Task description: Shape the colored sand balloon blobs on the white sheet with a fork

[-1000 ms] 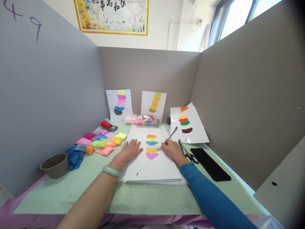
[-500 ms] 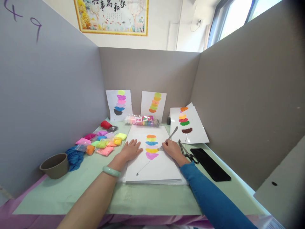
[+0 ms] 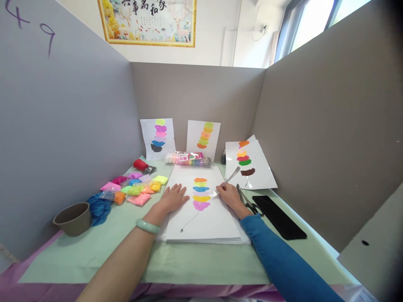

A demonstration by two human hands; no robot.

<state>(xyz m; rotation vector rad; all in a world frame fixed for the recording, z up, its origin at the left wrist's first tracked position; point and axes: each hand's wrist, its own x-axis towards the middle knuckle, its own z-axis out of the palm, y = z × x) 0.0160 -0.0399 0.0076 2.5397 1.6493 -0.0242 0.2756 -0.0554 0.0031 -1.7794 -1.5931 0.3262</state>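
Head camera is showing the right hand (image 3: 231, 197) gripping a metal fork (image 3: 224, 183), its tines resting beside the stacked clay colour patches (image 3: 200, 193) on the white paper sheet (image 3: 204, 218); the left hand (image 3: 171, 199) is lying flat and spread on the sheet's left edge, scissors (image 3: 247, 200) lying just right of the right hand
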